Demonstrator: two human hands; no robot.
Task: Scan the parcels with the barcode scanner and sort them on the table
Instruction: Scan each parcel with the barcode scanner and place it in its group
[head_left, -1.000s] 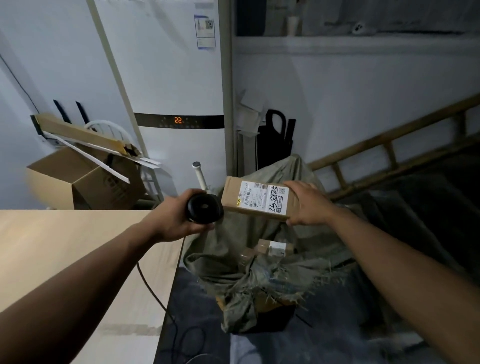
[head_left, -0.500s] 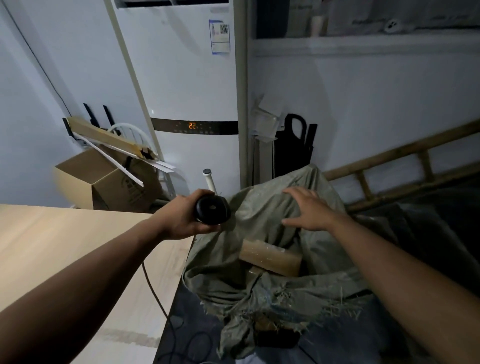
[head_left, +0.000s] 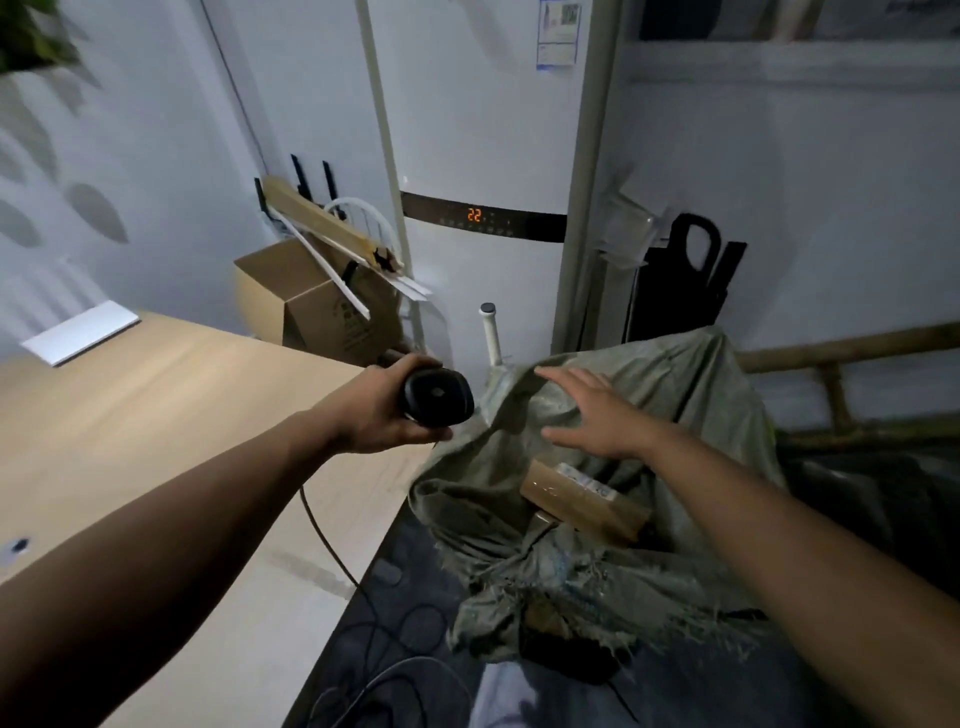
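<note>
My left hand grips a black barcode scanner above the table's right edge; its cable trails down over the table. My right hand hovers with spread fingers over an open grey-green woven sack, holding nothing. A brown cardboard parcel with a white label lies inside the sack just below that hand. The light wooden table stretches to the left.
A white flat item lies at the table's far corner. Behind stand an open cardboard box with strips on it, a white floor air conditioner showing 22, a bamboo ladder and cables on the dark floor.
The parcel that my right hand held up to the scanner dropped into the sack; the hand now hovers open above it. The view has swung left, showing more table.
</note>
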